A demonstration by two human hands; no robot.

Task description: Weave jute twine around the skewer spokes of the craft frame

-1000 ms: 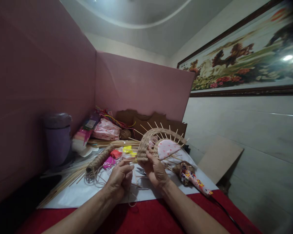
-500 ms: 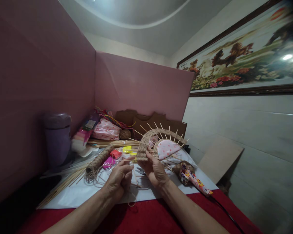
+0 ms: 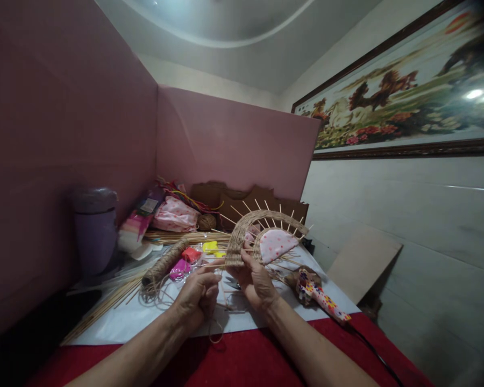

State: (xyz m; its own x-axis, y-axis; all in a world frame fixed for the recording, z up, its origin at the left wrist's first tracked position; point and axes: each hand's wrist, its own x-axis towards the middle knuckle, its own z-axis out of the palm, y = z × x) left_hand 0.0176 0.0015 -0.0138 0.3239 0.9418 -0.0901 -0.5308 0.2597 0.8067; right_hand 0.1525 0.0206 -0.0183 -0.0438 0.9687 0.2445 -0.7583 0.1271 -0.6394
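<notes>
My right hand [image 3: 258, 282] grips a half-round woven fan-like piece [image 3: 236, 244] by its lower left part, thumb in front. The piece has a band of brown twine woven over thin wooden sticks, which jut out along its curved edge. At its centre sits a half-circle of white cloth with pink dots [image 3: 278, 244]. My left hand [image 3: 199, 295] is closed at the band's lower left end, its fingers curled and index finger by the end stick. A loose strand of twine [image 3: 215, 338] hangs below it; the grip itself is partly hidden.
A twine roll [image 3: 165, 263] and coloured packets [image 3: 191, 254] lie left of my hands, near bundled sticks [image 3: 108, 306]. On the right rests a flower-patterned glue gun [image 3: 322, 298] with a black cord. A purple bin [image 3: 95, 236] stands left; torn cardboard [image 3: 246, 196] leans behind.
The woven piece has shifted very slightly, its curved top tipping up a little. Both hands stay in almost the same places.
</notes>
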